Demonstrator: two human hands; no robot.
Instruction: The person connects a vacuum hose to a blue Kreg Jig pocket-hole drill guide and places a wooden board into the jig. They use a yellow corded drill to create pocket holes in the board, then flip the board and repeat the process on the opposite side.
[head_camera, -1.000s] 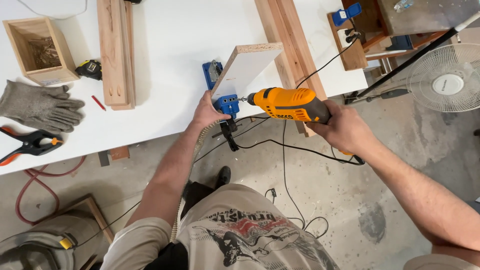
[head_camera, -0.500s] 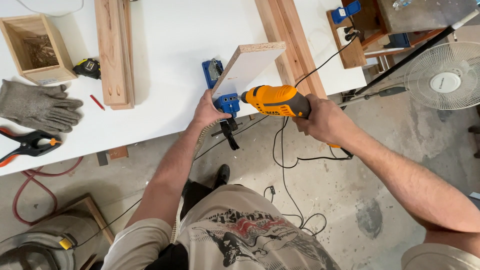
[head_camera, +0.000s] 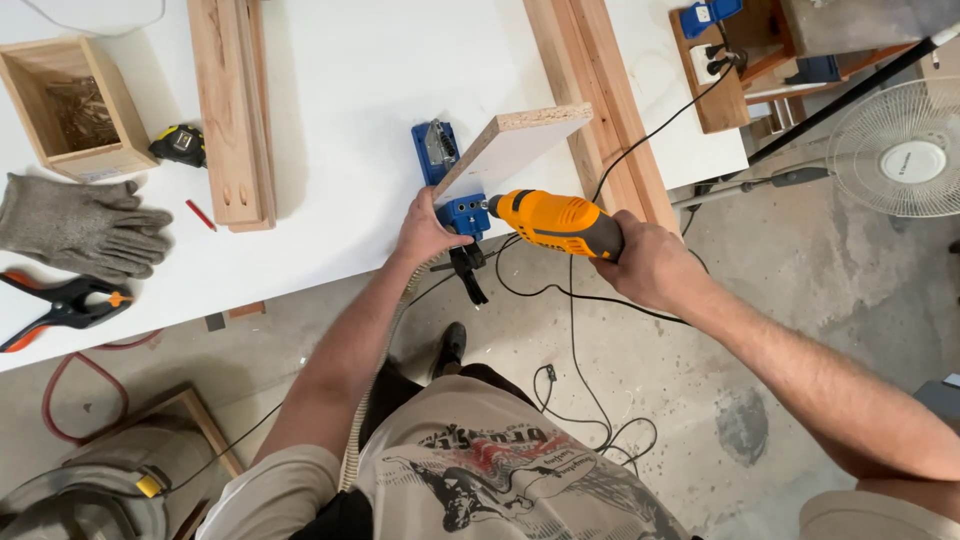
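Observation:
My right hand (head_camera: 650, 265) grips an orange corded drill (head_camera: 553, 222), its nose pushed up against a blue pocket-hole jig (head_camera: 462, 214) at the white table's front edge. A white-faced chipboard panel (head_camera: 505, 147) stands tilted in the jig. My left hand (head_camera: 425, 232) presses on the panel's lower end and the jig. A black clamp handle (head_camera: 467, 270) hangs below the jig.
On the white table (head_camera: 340, 90) lie timber lengths (head_camera: 232, 110), more timber (head_camera: 600, 110), a wooden box of screws (head_camera: 72, 105), a tape measure (head_camera: 180, 143), grey gloves (head_camera: 80, 225), a red pencil (head_camera: 199, 214) and a spring clamp (head_camera: 60, 305). A fan (head_camera: 900, 150) stands right. Cords trail across the floor (head_camera: 575, 340).
The drill has moved left, from a gap at the jig to hard against it. My right hand followed. The view shifted slightly down and right.

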